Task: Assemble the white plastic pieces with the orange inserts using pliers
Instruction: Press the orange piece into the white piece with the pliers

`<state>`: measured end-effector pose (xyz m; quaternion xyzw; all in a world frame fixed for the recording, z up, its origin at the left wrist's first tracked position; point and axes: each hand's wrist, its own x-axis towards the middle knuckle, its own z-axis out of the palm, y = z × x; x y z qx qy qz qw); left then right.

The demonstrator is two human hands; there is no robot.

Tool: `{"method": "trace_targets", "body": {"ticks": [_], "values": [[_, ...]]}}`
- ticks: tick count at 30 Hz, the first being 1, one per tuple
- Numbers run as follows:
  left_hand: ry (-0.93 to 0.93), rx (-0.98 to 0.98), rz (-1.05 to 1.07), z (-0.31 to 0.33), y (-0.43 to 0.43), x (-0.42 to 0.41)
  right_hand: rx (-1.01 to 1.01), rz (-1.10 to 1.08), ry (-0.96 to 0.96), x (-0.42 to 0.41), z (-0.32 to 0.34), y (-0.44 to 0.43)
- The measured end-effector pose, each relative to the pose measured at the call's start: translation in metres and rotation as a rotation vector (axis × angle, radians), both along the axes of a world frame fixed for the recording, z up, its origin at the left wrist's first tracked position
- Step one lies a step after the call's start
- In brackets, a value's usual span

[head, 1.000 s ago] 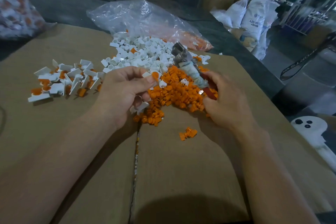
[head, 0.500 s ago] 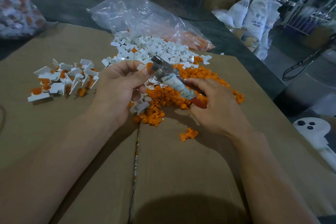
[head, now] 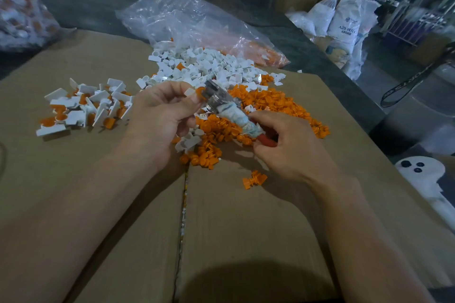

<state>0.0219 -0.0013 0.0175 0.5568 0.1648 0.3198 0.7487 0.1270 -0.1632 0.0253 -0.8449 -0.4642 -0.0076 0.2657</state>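
Two hands work above the cardboard-topped counter (head: 246, 229). The left hand (head: 160, 110) pinches one white piece (head: 190, 92) between thumb and forefinger, with an orange insert (head: 200, 92) at the piece's outer end; the other fingers are curled. The right hand (head: 288, 147) has its fingers wrapped round the handles of the pliers (head: 229, 110). The handles are bound in pale cloth, with red showing at the grip. The pliers' head meets the orange insert at the left fingertips; I cannot tell whether the jaws are closed on it.

All of this is held above the pile of loose orange inserts (head: 270, 106). Behind the pile is a heap of loose white pieces (head: 204, 66), touching a clear plastic bag (head: 197, 24). At far left is a separate group of assembled pieces (head: 83, 108), white with orange. Near the right wrist is a small orange cluster (head: 254, 178), apart from the main pile.
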Motion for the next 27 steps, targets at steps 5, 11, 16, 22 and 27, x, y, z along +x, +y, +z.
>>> {"method": "trace_targets", "body": {"ticks": [5,11,16,22,27], "values": [[0.022,-0.017,0.041,-0.001,-0.002,0.0,0.038,0.026,0.048,-0.005,0.0,0.003],[0.049,-0.031,0.107,-0.004,0.0,-0.001,0.014,0.016,-0.009,-0.01,-0.001,0.008],[0.073,-0.032,0.123,-0.003,0.0,-0.001,0.031,0.016,-0.009,-0.011,-0.001,0.009],[0.106,0.042,0.14,0.001,0.003,0.0,0.098,-0.066,-0.064,-0.002,-0.005,0.01],[0.207,0.38,0.281,-0.004,0.025,-0.001,0.117,-0.237,-0.046,0.014,-0.004,0.001]]}}
